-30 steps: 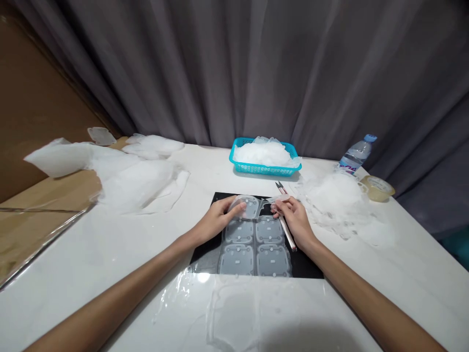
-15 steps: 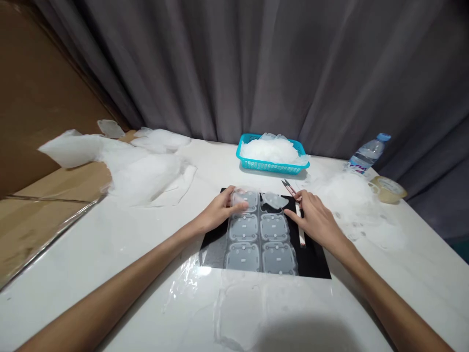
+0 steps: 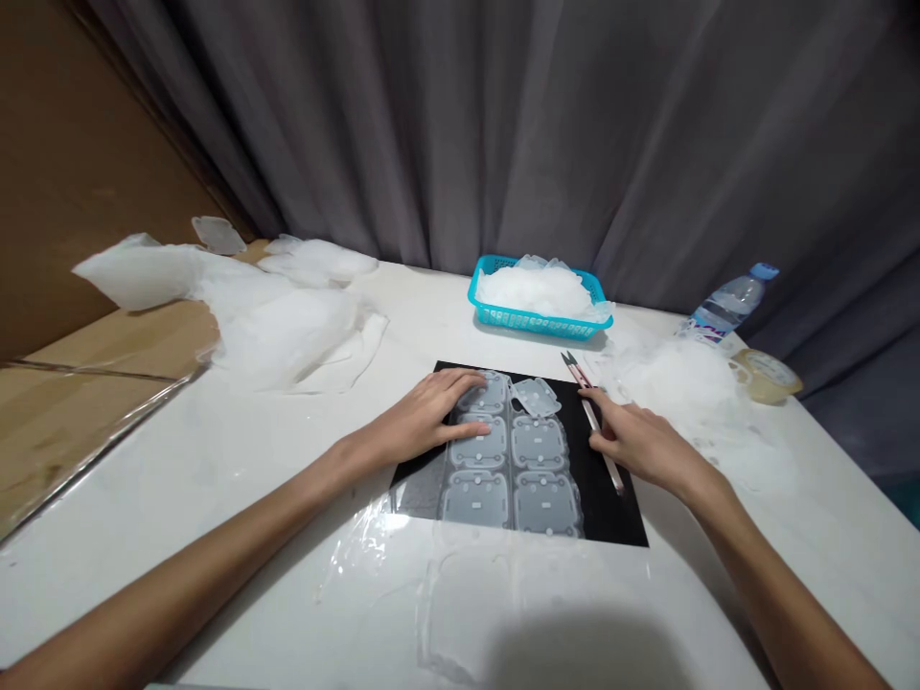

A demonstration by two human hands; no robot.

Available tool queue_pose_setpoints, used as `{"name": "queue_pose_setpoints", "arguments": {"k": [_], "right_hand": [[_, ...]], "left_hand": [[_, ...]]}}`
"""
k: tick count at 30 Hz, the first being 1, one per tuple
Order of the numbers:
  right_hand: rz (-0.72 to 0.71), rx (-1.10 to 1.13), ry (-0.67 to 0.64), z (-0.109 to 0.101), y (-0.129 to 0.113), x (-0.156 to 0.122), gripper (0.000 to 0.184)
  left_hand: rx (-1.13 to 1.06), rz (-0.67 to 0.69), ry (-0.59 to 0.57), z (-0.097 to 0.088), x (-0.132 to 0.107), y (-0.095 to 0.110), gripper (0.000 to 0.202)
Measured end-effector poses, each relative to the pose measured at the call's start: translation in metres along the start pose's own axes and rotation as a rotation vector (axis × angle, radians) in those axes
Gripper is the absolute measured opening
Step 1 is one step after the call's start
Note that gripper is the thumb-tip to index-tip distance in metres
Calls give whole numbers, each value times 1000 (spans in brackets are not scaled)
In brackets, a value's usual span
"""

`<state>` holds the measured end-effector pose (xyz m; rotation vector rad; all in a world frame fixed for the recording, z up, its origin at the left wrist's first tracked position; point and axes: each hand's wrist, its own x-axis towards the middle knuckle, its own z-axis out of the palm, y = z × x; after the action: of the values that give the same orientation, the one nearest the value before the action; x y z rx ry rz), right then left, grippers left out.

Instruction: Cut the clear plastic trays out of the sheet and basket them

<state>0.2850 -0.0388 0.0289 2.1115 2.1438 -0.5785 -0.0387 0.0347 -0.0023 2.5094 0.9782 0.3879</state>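
Note:
My left hand (image 3: 438,407) lies with fingers spread on the upper left of a clear moulded plastic sheet (image 3: 478,498). This sheet has rounded-square cells in two columns and rests on a black mat (image 3: 610,513). At its top right, one clear cell piece (image 3: 537,396) sits askew, with dark mat showing beside it. My right hand (image 3: 636,436) is over the mat's right side, thumb and fingertips on a slim pair of snips (image 3: 579,375) with dark pointed tips. A pale strip (image 3: 613,472) runs in line with the snips; whether it is their handle is unclear.
A turquoise basket (image 3: 536,322) of clear pieces stands at the back. Loose translucent plastic lies in a left heap (image 3: 280,331) and a right heap (image 3: 690,388). Beyond the right heap are a leaning water bottle (image 3: 729,305) and a tape roll (image 3: 769,374). Cardboard (image 3: 107,383) borders the left.
My left hand has flattened onto the sheet and its thumb has moved down. My right hand has shifted right and down; the snips and pale strip now line up. The loose cell piece has turned.

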Motion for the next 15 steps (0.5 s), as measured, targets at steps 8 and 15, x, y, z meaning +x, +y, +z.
{"name": "queue_pose_setpoints", "arguments": {"k": [8,15], "right_hand": [[-23,3,-86,-4,16,-2,64],[-14,199,-228,-7,27,-7,62]], "left_hand": [[59,4,-20,9,-1,-6,71],[57,23,-14,8,0,-7,73]]}}
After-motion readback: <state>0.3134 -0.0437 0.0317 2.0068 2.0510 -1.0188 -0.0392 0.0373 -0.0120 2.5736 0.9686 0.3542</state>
